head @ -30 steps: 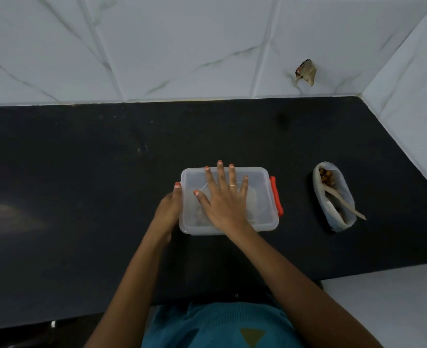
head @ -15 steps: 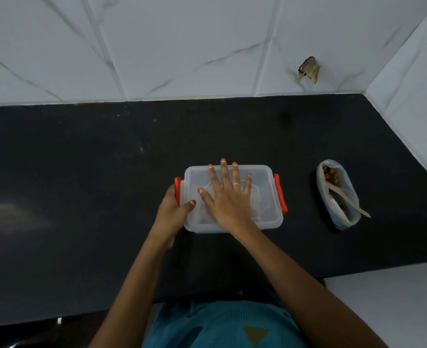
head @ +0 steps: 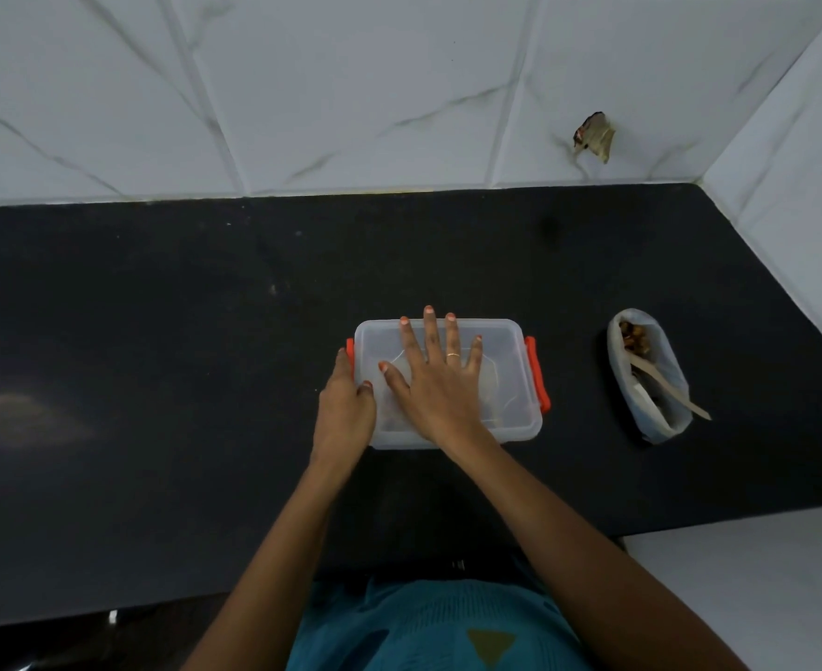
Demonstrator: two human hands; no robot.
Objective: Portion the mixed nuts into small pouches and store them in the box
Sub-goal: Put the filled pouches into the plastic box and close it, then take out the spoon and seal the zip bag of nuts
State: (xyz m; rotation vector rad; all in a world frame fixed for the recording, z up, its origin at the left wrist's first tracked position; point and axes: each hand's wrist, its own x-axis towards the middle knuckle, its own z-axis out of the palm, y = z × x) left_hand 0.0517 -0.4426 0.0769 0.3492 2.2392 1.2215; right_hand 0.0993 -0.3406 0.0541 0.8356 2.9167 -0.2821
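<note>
A clear plastic box (head: 510,360) with its lid on sits on the black counter (head: 157,380). It has an orange left clip (head: 350,346) and an orange right clip (head: 537,375). My right hand (head: 435,385) lies flat on the lid with its fingers spread. My left hand (head: 343,409) grips the box's left end, fingers curled over the left clip and thumb on the lid. The contents under the lid are blurred. To the right lies an open white bag (head: 660,418) holding mixed nuts (head: 634,339) and a wooden spoon (head: 675,394).
White marble tiles form the back wall and the right side wall. A brown scrap (head: 595,135) sticks to the back wall. A white surface (head: 738,598) adjoins the counter's front right corner.
My left hand has closed round the box's left end, covering most of the left clip, with its thumb now on the lid. My right hand stays flat on the lid.
</note>
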